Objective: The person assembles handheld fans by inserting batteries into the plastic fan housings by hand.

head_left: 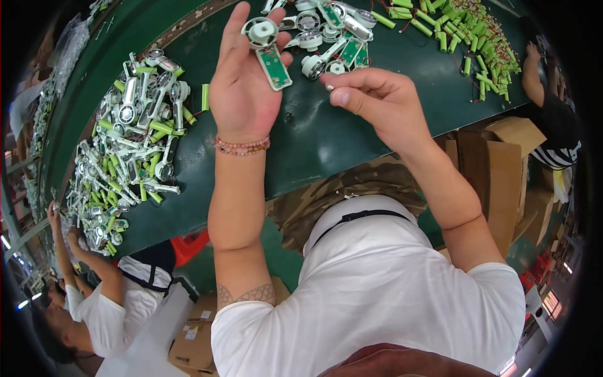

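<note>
My left hand (pixel 245 94) is turned palm up over the green table. Across its fingers rests a white handheld fan body (pixel 261 31), with a round head and a narrow green circuit board (pixel 273 66) in its handle. To its right, my right hand (pixel 377 100) is closed in a pinch, thumb against forefinger. A tiny white piece (pixel 330 87) shows at those fingertips, too small to name. Just beyond the right hand lies a cluster of similar white fan bodies (pixel 309 39), some with green boards and thin wires.
Light-green cylindrical batteries (pixel 452 28) with wires spread over the far right. A big heap of fan bodies with batteries (pixel 129 138) covers the left of the table (pixel 301 135). Cardboard boxes (pixel 487 182) stand at right. Another person (pixel 119 283) works at left; another arm (pixel 534 75) shows at right.
</note>
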Available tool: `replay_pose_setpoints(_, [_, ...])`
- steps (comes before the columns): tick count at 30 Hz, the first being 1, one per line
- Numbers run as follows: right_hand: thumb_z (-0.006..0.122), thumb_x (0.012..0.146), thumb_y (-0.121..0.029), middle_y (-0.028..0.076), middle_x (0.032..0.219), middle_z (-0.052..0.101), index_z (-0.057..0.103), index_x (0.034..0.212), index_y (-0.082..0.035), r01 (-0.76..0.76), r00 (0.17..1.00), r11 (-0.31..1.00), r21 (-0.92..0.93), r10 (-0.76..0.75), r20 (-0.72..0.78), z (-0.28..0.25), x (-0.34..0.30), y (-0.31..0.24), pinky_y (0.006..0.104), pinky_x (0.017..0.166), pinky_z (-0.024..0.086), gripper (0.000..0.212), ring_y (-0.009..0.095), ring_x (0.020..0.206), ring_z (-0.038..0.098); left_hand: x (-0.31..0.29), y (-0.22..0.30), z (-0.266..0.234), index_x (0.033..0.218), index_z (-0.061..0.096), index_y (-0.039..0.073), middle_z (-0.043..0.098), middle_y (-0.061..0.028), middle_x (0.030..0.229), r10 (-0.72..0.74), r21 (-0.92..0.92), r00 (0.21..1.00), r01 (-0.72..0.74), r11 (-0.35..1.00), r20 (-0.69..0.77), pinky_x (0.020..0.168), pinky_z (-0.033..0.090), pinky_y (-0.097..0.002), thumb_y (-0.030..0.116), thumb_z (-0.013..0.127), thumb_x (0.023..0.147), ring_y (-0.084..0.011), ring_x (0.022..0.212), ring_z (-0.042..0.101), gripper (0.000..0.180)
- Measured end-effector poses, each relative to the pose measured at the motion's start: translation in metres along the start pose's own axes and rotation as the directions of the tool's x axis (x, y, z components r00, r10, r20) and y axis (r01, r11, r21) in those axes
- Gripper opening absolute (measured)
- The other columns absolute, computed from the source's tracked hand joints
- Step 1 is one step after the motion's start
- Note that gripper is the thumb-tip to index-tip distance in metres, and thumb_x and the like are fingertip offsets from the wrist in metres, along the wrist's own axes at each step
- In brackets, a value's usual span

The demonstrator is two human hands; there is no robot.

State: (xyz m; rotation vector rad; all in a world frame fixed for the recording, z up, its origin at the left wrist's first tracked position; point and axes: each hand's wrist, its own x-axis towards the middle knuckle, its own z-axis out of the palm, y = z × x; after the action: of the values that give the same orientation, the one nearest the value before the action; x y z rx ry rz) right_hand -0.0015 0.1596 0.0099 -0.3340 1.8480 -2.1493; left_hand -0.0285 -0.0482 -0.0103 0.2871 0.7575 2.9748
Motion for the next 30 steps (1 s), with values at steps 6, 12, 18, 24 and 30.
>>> replay_pose_setpoints(6, [0.07,0.085,-0.005,0.004,0.086,0.069,0.071,0.094,0.001,-0.052,0.999,0.997,0.065,0.052,0.009,0.011,0.007,0.001,0.0201,0.07,0.05,0.011,0.008,0.077,0.062,-0.007,-0.011,0.011,0.145,0.033,0.01,0.053,-0.0226,0.128,0.058,0.301,0.998,-0.048,0.952,-0.025,0.081,0.052,-0.0363,0.018,0.044,0.101,-0.0283,0.108,0.059,0.046])
replay_pose_setpoints(12, [0.071,0.085,-0.007,0.003,0.083,0.069,0.071,0.097,0.002,-0.169,0.978,0.983,0.068,0.159,0.137,0.025,0.006,-0.009,0.0206,0.069,0.05,0.015,0.006,0.078,0.061,-0.008,-0.013,0.02,0.129,0.047,0.001,0.059,-0.0175,0.112,0.054,0.244,0.998,-0.043,0.969,-0.038,0.062,0.043,-0.0269,0.027,0.043,0.1,-0.015,0.075,0.05,0.04])
replay_pose_setpoints(18, [0.069,0.088,-0.009,0.003,0.085,0.069,0.07,0.097,0.002,-0.228,0.96,0.966,0.124,0.201,0.197,0.033,0.006,-0.008,0.021,0.069,0.05,0.014,0.007,0.079,0.062,-0.01,-0.015,0.02,0.123,0.049,0.001,0.057,-0.0172,0.111,0.065,0.381,0.996,-0.082,0.921,0.057,0.063,0.044,-0.0261,0.033,0.039,0.101,-0.0137,0.073,0.05,0.04])
replay_pose_setpoints(24, [0.068,0.087,-0.01,0.004,0.082,0.068,0.069,0.091,0.001,-0.217,0.96,0.976,-0.033,0.219,0.176,0.035,0.002,-0.011,0.0235,0.068,0.049,0.012,0.008,0.077,0.061,-0.015,-0.01,0.052,0.107,0.059,0.001,0.062,-0.0053,0.093,0.108,0.558,0.989,-0.035,0.829,-0.098,0.059,0.041,-0.0175,0.044,0.045,0.099,-0.005,0.068,0.051,0.047])
replay_pose_setpoints(30, [0.067,0.086,-0.01,0.004,0.081,0.067,0.069,0.089,0.001,-0.163,0.968,0.985,-0.064,0.172,0.18,0.033,0.002,-0.016,0.0239,0.066,0.048,0.012,0.008,0.075,0.06,-0.017,-0.01,0.04,0.117,0.057,-0.001,0.063,-0.008,0.102,0.027,0.492,0.995,0.022,0.871,-0.094,0.062,0.043,-0.017,0.039,0.051,0.098,-0.0049,0.072,0.054,0.044])
